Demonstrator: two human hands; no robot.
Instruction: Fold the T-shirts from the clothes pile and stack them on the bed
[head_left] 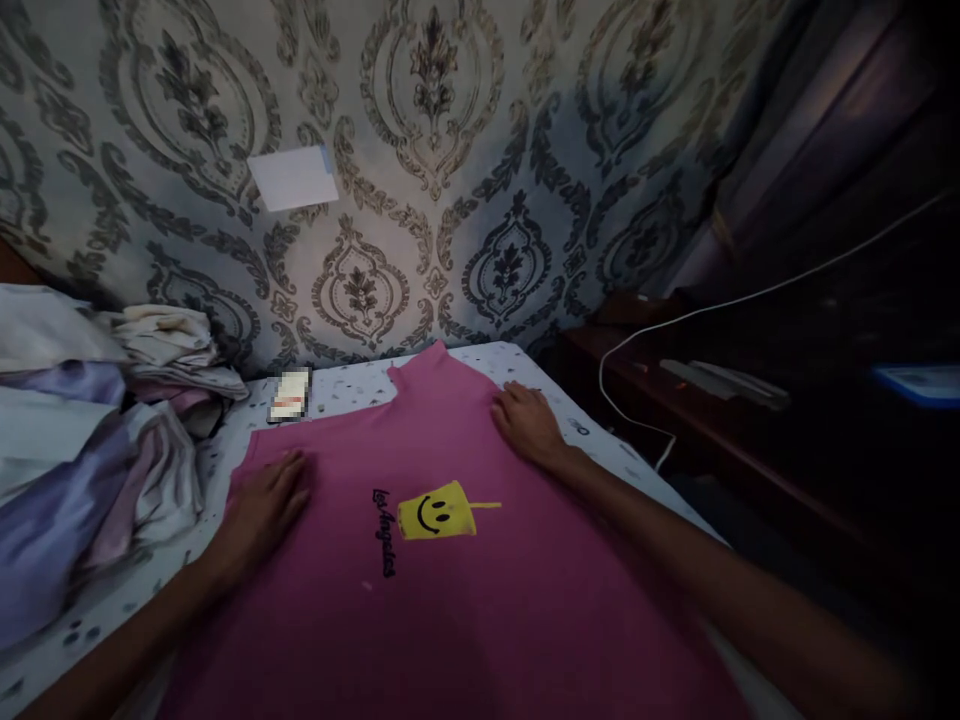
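T-shirt (442, 590): pink, spread on patterned white sheet (532, 365), yellow smiling-cup print (439, 512) upward
Left hand (264, 510): laid flat on the fabric, unclenched
Right hand (529, 425): flat, unclenched, along its right edge

Premises: a home, apparently a bedroom or similar living room. Evidence: ornate damask-patterned wallpaper (360, 285) covers the far wall; a white sheet (596, 455) with a small scattered print covers the broad surface before it; household laundry (67, 430) is heaped at left. At right, a dark reddish ledge (592, 365) and a loose white cable (750, 297). Lighting dim.
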